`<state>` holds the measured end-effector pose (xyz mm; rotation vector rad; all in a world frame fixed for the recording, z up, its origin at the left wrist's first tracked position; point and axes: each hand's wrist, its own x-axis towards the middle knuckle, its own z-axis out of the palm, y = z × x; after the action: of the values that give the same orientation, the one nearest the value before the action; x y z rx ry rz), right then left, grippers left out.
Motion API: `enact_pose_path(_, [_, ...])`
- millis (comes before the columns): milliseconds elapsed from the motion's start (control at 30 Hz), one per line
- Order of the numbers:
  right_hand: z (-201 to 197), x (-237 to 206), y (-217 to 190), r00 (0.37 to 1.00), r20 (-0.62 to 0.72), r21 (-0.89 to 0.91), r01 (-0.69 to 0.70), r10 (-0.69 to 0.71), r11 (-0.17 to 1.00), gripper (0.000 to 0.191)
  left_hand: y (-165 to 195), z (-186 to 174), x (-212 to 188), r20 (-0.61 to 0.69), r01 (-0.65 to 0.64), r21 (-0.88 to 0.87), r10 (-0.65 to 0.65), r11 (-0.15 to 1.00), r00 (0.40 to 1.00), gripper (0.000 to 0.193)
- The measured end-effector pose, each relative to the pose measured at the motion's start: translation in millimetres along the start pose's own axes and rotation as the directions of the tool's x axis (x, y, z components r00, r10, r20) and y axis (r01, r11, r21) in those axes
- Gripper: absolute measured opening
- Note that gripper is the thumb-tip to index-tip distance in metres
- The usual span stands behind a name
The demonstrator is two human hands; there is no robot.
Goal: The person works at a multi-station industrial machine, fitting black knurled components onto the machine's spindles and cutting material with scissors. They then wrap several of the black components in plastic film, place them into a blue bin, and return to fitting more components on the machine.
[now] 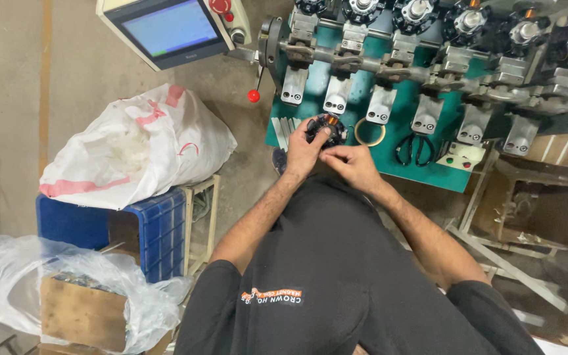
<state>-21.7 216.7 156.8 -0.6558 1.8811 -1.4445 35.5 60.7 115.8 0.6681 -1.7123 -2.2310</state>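
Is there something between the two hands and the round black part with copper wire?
Nothing visible. The left hand already grips the round black part, and the right hand touches its near edge with its fingertips.

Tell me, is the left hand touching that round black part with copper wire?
Touching. The head view shows the left hand with its fingers wrapped around the round black part, thumb on its rim.

Two hands, the left hand (302, 152) and the right hand (353, 164), meet on one round black wound part (327, 129). On the green surface (389, 161) lie one pair of black-handled scissors (414, 148) and one pale ring (369, 131). One screen (169, 27) hangs at the top, with one red-knobbed lever (254, 95) beside it. One white sack (136, 144) rests on one blue crate (146, 230)
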Motion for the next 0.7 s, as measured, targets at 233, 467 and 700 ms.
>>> enact_pose_path(233, [37.5,5.8,73.7,0.858,-0.05,0.266,-0.483,0.512,0.835,0.029,16.7,-40.1,-0.5,-0.095,0.274,-0.105,-0.284,0.956,0.954,0.033])
enact_pose_path(467, [78.2,53.7,99.0,0.502,0.343,0.783,-0.619,0.794,0.053,0.019,8.5,-102.0,-13.2,-0.114,0.52,-0.174,-0.542,0.836,0.833,0.021])
enact_pose_path(700, [82.3,63.3,66.0,0.654,0.113,0.884,-0.409,0.748,0.225,0.012,1.7,-106.5,-34.7,-0.028,0.305,0.156,-0.304,0.94,0.952,0.032])
